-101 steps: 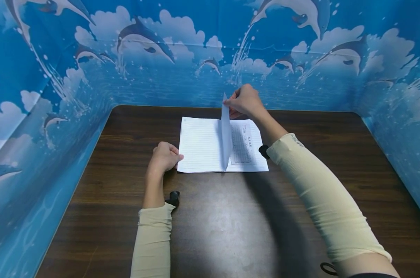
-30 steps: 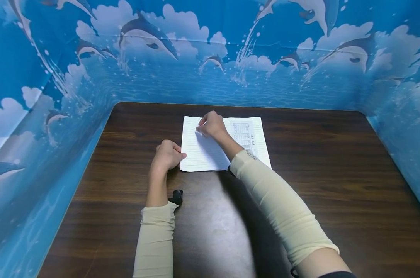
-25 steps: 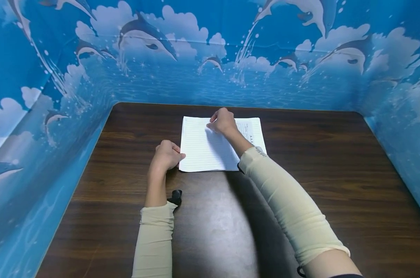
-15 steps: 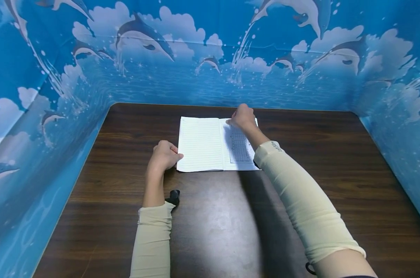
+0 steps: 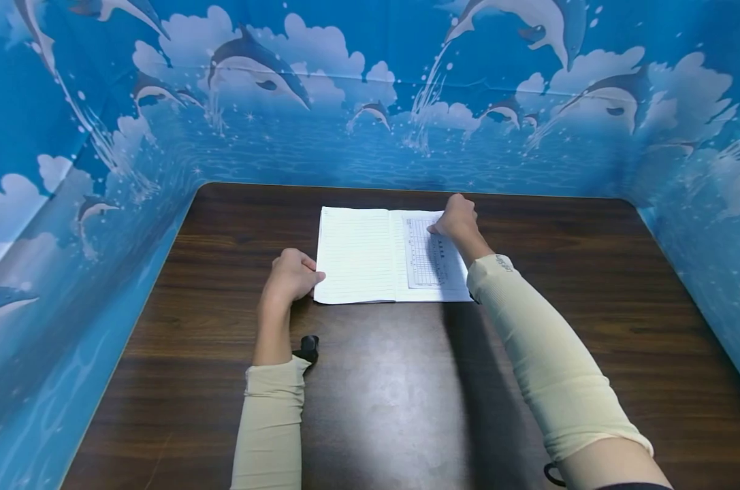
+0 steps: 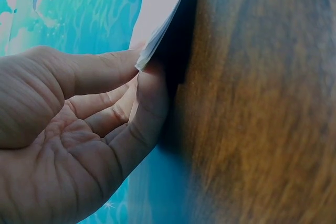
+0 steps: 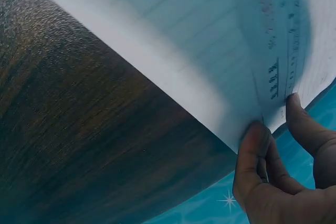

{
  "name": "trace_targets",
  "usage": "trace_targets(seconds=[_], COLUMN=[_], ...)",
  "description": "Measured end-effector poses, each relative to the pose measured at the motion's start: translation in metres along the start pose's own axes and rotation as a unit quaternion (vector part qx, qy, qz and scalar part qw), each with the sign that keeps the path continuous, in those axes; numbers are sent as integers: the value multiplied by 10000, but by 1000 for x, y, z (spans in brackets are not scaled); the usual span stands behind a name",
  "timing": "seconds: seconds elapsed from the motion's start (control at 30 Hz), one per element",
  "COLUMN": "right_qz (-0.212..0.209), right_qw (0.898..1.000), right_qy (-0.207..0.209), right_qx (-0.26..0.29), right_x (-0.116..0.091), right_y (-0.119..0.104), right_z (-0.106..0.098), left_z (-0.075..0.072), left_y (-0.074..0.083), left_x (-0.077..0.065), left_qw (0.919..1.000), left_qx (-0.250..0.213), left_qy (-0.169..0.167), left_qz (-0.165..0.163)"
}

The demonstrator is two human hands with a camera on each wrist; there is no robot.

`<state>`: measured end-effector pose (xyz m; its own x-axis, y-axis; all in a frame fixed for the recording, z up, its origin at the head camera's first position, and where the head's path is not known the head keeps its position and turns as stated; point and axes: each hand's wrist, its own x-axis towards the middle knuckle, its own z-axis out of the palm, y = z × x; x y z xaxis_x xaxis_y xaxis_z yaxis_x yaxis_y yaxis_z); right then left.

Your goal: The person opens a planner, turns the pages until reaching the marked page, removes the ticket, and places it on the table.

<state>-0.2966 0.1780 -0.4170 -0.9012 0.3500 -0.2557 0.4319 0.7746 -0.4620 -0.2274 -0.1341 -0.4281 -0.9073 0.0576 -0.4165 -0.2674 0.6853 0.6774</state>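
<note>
An open notebook point(image 5: 357, 255) lies at the far middle of the table, with lined paper on its left side. The right page point(image 5: 427, 255) bears a grey printed table. My left hand point(image 5: 291, 275) pinches the notebook's left edge; the left wrist view shows the thumb point(image 6: 107, 72) above the sheets and the forefinger beneath. Over the top right corner of the right page is my right hand point(image 5: 458, 219). In the right wrist view its thumb point(image 7: 304, 124) touches the paper, while the fingers point(image 7: 252, 150) meet the edge by the corner, with a gap between thumb and fingers.
The dark wooden table point(image 5: 388, 395) has rounded far corners. A blue dolphin-print cloth point(image 5: 370, 88) hangs behind it and along both sides. Cream sleeves point(image 5: 268, 429) cover both forearms, with a small black camera point(image 5: 308, 348) at the left wrist.
A page that my right hand held upright has been laid over to the left. The right hand then moved back rightward to the top right corner. My left hand stayed at the left edge.
</note>
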Motion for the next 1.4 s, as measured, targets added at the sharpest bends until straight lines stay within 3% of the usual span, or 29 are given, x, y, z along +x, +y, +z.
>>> trace_targets(seconds=[0.23,0.57,0.73,0.93,1.2,1.4], right_qz=[-48,249,61,-392,-527,-517], right_qw=[9999,9989,9986,9984,9959,9966], right_qy=[137,24,19,-45,-573,-605], right_qx=[45,401,530,406,468,213], right_x=[7,6,-1,5,16,23], right_y=[2,3,4,13,29,51], right_z=[3,2,4,4,-14,-37], left_z=[-1,-3,-4,-2,-1,1], left_y=[0,-1,-2,-2,-1,-2], left_x=[-1,-1,-1,0,1,2], left_qw=[10000,9999,10000,10000,9999,10000], left_qx=[-26,-80,-60,-78,-90,-70], left_qy=[9,-36,-29,-42,-23,-32], left_qz=[44,80,7,11,47,27])
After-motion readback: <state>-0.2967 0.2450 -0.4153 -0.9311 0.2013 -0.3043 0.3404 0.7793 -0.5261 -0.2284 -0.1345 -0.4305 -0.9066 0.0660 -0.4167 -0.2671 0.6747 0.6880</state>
